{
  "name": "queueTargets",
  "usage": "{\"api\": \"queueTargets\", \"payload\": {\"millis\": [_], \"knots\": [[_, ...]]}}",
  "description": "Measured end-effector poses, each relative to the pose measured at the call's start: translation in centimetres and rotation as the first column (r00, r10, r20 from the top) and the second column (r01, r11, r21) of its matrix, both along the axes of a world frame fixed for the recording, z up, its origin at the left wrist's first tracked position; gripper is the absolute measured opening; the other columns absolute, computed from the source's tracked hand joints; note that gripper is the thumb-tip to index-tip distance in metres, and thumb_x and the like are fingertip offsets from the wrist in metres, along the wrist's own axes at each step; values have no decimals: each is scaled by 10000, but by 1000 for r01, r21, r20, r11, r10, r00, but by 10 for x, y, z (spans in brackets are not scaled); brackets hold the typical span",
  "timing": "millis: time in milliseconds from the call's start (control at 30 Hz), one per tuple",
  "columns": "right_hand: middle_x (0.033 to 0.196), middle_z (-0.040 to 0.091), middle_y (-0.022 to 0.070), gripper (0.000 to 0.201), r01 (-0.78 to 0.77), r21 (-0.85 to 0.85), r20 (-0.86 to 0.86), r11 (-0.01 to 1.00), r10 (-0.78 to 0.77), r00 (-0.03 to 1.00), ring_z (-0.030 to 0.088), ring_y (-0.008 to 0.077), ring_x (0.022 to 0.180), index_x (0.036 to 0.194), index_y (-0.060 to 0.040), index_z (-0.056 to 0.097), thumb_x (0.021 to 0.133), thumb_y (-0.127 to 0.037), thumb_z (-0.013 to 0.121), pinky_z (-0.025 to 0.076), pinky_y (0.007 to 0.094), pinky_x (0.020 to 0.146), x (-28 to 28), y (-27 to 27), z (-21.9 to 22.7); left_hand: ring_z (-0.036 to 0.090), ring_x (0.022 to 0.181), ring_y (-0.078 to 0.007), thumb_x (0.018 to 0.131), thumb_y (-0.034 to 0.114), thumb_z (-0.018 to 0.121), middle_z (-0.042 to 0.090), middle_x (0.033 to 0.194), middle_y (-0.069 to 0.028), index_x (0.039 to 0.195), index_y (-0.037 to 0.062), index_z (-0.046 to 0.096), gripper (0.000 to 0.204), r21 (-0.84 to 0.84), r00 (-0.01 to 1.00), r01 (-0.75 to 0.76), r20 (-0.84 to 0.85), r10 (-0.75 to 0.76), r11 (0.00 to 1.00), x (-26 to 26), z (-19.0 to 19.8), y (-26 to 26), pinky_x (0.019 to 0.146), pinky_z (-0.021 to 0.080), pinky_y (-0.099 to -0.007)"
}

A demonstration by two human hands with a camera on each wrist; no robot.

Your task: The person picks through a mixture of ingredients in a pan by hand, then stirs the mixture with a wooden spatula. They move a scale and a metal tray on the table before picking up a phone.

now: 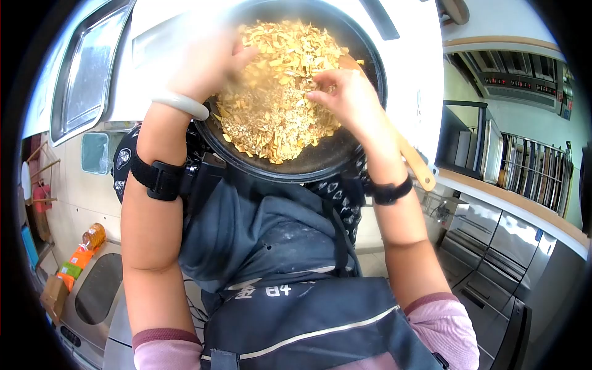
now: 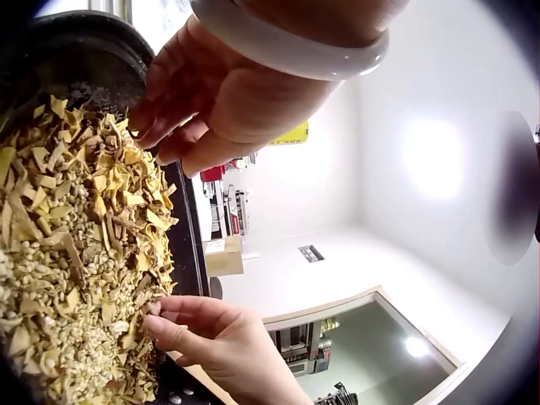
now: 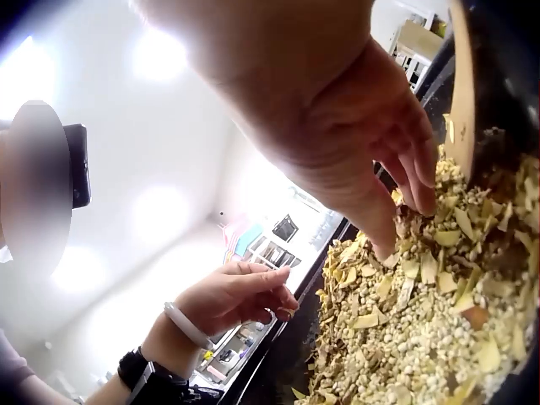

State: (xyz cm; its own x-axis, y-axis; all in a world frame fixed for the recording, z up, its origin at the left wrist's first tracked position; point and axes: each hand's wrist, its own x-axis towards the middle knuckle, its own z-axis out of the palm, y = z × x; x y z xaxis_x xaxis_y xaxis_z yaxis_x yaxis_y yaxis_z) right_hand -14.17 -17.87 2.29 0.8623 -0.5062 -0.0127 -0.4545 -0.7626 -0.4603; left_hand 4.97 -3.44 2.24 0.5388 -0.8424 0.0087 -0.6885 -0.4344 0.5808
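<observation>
Sorting through a heap of yellow dried slices and pale grains [image 1: 280, 92] in a round black pan [image 1: 320, 161].
The left hand [image 1: 206, 61], wearing a white bangle [image 1: 180, 105], is held over the pan's far-left side, fingers loosely bent and gripping nothing. The right hand [image 1: 345, 95] is laid on the heap at the pan's right, fingertips drawn together on the slices. A wooden spatula handle [image 1: 417, 165] is seen past the pan's right rim.

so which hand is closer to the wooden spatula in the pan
Right. The right hand lies right beside the wooden spatula, which passes under its wrist; the left hand is across the pan, at the far side.
</observation>
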Motion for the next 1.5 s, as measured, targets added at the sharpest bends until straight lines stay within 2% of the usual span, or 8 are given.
{"api": "queueTargets", "payload": {"millis": [167,500,600,667,867,1033,1267,1500], "knots": [[825,664,121,204,18,74,-230,997,-1,973,642,269,763,899,-73,677,738,-197,687,499,362,699,5,5,8,510,541,-140,813,200,660,558,590,-85,738,-26,602,245,-58,998,49,-42,-51,997,1,-4,2,533,437,-281],[789,636,96,201,-56,-101,41,993,61,997,636,254,735,909,-89,677,767,-231,685,507,350,685,27,13,2,534,639,-79,840,163,631,597,687,-43,859,-27,635,192,-368,962,187,-119,-246,911,-5,-14,-4,598,452,-241],[758,657,79,177,107,404,43,909,-135,990,640,161,663,889,-25,665,803,-179,674,501,275,587,23,17,17,531,637,-81,859,197,614,583,677,-40,850,-33,628,231,-234,935,219,-228,-273,947,-11,-5,-8,587,443,-241],[733,660,58,145,32,758,193,651,-271,943,613,78,632,871,17,655,832,-122,655,468,201,534,18,18,14,531,635,-74,874,234,605,579,674,-20,837,-18,632,256,-241,905,219,-313,-289,946,-15,-9,-13,572,431,-224],[735,649,35,122,-27,724,258,689,-235,937,596,61,642,892,14,653,837,-95,646,466,187,552,9,20,22,562,667,-58,882,244,606,598,699,4,841,20,639,230,-269,619,169,-720,-314,948,-30,3,-15,589,446,-182],[736,644,29,123,-47,775,223,631,-203,954,589,52,655,883,25,648,844,-91,638,463,182,564,4,17,31,557,645,-70,870,222,617,605,687,-13,809,-2,623,233,-341,650,303,-608,-455,890,-26,4,-14,581,446,-194],[737,604,144,93,-159,-7,198,987,158,967,599,311,720,803,-34,653,762,-115,636,479,374,668,8,30,34,520,540,-136,790,144,660,551,598,-101,746,-33,614,189,-263,814,558,-8,-580,787,-24,6,-11,515,416,-284],[757,603,121,76,-146,-101,242,984,167,956,595,294,755,792,-42,634,770,-114,625,476,376,671,17,35,25,524,533,-116,774,118,651,539,556,-68,728,-35,618,163,-155,812,508,-242,-531,847,-11,15,-9,502,412,-273]]}}
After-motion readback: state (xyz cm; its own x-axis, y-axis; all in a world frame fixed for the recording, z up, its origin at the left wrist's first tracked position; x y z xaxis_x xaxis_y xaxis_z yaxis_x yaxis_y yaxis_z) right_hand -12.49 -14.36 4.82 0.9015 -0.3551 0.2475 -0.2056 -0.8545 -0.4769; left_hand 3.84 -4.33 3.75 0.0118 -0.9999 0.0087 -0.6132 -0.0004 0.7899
